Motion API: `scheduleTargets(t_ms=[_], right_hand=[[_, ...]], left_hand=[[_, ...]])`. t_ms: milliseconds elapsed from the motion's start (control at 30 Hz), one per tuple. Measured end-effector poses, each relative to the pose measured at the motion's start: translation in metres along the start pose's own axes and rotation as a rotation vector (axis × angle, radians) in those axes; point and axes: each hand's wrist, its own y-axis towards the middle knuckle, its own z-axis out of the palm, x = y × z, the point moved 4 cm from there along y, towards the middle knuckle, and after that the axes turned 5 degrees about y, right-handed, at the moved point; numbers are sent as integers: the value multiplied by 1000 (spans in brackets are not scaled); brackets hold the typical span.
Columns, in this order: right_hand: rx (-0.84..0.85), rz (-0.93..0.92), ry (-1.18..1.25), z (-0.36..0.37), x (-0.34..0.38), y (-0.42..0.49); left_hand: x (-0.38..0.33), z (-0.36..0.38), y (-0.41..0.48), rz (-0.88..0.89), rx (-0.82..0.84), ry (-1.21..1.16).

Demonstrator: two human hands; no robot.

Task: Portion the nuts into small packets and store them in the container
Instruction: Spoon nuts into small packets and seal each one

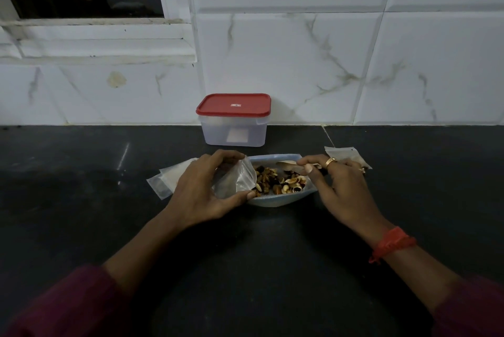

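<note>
A pale blue bowl (275,201) of mixed nuts (281,181) sits on the black counter in front of me. My left hand (201,189) holds a small clear packet (236,180) with its mouth held wide against the bowl's left rim, fingers above and thumb below. My right hand (341,186) pinches a wooden spoon (287,164) over the bowl's far side. A clear container (234,129) with a red lid (234,104) stands shut behind the bowl against the wall.
Several empty packets (166,178) lie left of the bowl, partly under my left hand. Another packet (347,155) lies behind my right hand. The tiled wall (300,50) closes the back of the black counter (259,241).
</note>
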Motion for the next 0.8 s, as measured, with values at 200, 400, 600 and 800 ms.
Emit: scheduleTargets(t_ms=[200, 400, 600, 800], right_hand=[[16, 76, 143, -1, -1, 3], [25, 173, 260, -1, -3, 1], [34, 259, 297, -1, -4, 0], [76, 357, 378, 2, -6, -2]], left_hand=[[-2, -3, 1, 6, 4, -7], [-1, 1, 2, 5, 60, -44], [-2, 2, 2, 20, 89, -45], [-2, 1, 2, 19, 58, -63]])
